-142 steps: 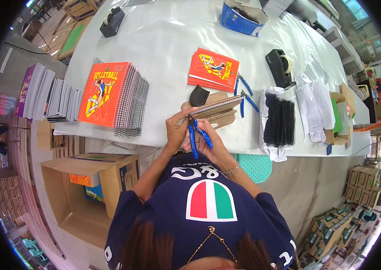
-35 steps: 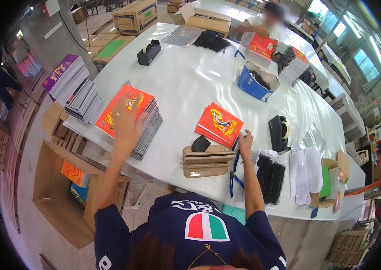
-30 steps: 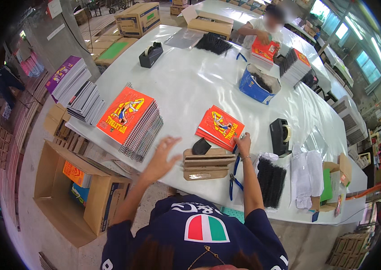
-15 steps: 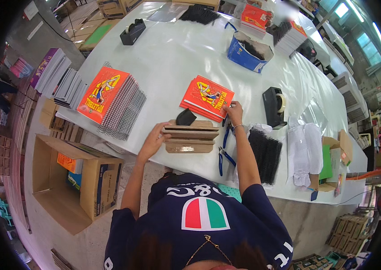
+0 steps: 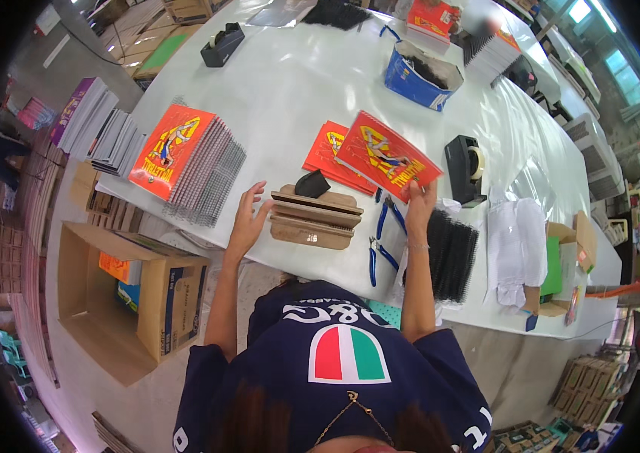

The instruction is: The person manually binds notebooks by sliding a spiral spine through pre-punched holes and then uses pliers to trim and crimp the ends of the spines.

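Red booklet (image 5: 388, 155): partly over red stack (image 5: 321, 149), long axis far-left to near-right
Right hand (image 5: 420, 208): clamped on booklet's near-right corner
Left hand (image 5: 247, 219): fingers apart, just left of brown block (image 5: 311, 235), farther from booklet

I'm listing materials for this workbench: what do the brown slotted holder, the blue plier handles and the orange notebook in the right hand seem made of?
Brown holder: wood or stiff cardboard, mostly matt; its tan, flat panels fit either.
Plier handles: probably plastic or rubber, judging by their even blue colour.
Orange notebook: likely a printed card cover; it stays flat when lifted.
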Tool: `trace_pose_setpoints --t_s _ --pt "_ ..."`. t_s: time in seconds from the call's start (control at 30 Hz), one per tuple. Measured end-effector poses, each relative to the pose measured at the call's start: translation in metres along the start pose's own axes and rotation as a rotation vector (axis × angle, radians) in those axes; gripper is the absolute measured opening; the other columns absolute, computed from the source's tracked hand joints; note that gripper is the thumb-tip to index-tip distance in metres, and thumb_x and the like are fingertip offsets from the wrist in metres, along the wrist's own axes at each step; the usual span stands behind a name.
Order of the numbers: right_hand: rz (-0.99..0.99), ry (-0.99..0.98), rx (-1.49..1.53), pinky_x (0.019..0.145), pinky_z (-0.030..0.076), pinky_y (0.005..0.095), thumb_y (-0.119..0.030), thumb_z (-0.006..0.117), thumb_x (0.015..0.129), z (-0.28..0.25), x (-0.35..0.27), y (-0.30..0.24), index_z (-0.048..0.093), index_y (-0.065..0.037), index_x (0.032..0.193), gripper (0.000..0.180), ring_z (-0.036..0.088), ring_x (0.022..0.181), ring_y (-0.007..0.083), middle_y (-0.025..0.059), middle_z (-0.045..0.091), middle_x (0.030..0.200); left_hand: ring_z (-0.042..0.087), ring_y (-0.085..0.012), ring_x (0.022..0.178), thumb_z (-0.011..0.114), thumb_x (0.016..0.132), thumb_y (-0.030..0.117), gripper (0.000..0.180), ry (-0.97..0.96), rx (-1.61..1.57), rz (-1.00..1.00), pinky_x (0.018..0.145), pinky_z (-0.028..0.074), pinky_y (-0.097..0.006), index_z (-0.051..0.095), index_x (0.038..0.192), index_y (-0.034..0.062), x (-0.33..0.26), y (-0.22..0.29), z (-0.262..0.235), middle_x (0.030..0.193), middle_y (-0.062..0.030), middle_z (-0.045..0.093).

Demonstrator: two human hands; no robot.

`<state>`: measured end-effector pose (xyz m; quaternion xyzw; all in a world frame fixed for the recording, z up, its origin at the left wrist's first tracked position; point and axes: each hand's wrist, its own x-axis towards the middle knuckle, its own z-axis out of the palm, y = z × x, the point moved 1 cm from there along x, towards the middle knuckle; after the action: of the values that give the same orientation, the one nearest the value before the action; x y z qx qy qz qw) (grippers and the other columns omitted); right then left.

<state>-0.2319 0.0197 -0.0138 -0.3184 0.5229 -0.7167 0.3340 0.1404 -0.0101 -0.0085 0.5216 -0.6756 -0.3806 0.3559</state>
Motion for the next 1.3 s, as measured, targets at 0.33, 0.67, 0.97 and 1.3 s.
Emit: trace_pose_setpoints --t_s 0.33,0.67,0.97,1.3 --pt "-0.017 0.136 0.335 0.097 0.044 0.0300 0.003 0.056 0.093 -0.038 -0.093 0.007 0.050 -0.007 0.124 0.033 0.053 0.109 0.0116 0.0033 0.056 0.116 0.047 -0.0221 0.123 0.045 0.103 0.033 0.045 0.204 -0.383 -0.135 0.103 0.036 -0.037 0.046 0.139 0.0061 0.008 0.006 0.005 0.129 -0.0124 0.052" --pt "0.117 -0.069 -0.168 0.102 0.037 0.0299 0.005 0.048 0.096 0.000 -0.102 0.044 0.049 -0.004 0.125 0.031 0.050 0.109 0.0150 0.0064 0.053 0.112 0.047 -0.0196 0.119 0.064 0.092 0.020 0.056 0.057 -0.442 -0.035 0.103 0.036 -0.035 0.041 0.141 0.0069 0.016 -0.002 0.010 0.127 -0.0102 0.049" --pt "-0.255 -0.148 -1.150 0.109 0.031 0.0438 0.013 0.050 0.064 0.032 -0.126 -0.016 0.048 -0.006 0.136 0.074 0.040 0.127 0.0389 0.0207 0.044 0.133 0.053 -0.0177 0.107 0.076 0.078 0.008 0.067 -0.333 -0.368 -0.004 0.100 0.039 -0.033 0.043 0.136 0.0091 0.038 -0.022 -0.001 0.111 -0.0054 0.056" --pt "-0.187 0.357 -1.303 0.089 0.039 0.0465 -0.015 0.073 0.081 -0.094 -0.066 -0.004 0.058 -0.005 0.121 0.044 0.049 0.100 0.0393 0.0218 0.051 0.110 0.049 -0.0189 0.110 0.063 0.092 0.027 0.058 -0.060 -0.461 0.101 0.102 0.036 -0.035 0.041 0.142 0.0081 0.045 0.004 0.004 0.114 -0.0067 0.054"
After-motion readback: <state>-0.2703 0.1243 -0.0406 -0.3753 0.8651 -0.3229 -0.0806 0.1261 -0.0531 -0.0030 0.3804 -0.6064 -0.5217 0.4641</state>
